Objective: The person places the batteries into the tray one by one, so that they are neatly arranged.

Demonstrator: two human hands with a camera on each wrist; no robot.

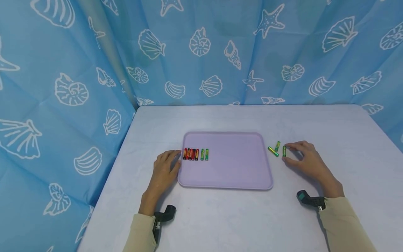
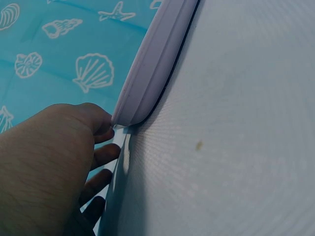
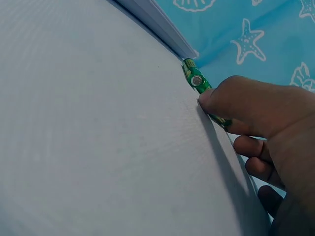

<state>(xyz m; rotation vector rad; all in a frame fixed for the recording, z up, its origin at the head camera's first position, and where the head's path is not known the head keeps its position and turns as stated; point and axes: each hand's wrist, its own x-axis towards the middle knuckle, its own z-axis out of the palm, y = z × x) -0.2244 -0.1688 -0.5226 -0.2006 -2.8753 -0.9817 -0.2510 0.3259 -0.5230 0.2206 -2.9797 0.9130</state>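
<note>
My left hand [image 1: 164, 172] rests at the left edge of the purple tray [image 1: 233, 175], fingertips and thumb touching its rim. In the left wrist view that thumb is right at the tray's outer wall [image 2: 147, 69]. Several red-and-black batteries [image 1: 190, 154] stand in a row inside the tray near that edge, with two green batteries [image 1: 204, 154] beside them. To the right of the tray, my right hand [image 1: 308, 159] pinches a green battery [image 1: 284, 151] end to end between thumb and forefinger. Two other green batteries [image 1: 273, 151] lie between this hand and the tray.
A pale cloth covers the table [image 1: 220, 217]. Blue curtains [image 1: 220, 52] with white shell prints hang behind it and on the left. Each wrist wears a small black camera [image 1: 310, 200], close above the cloth.
</note>
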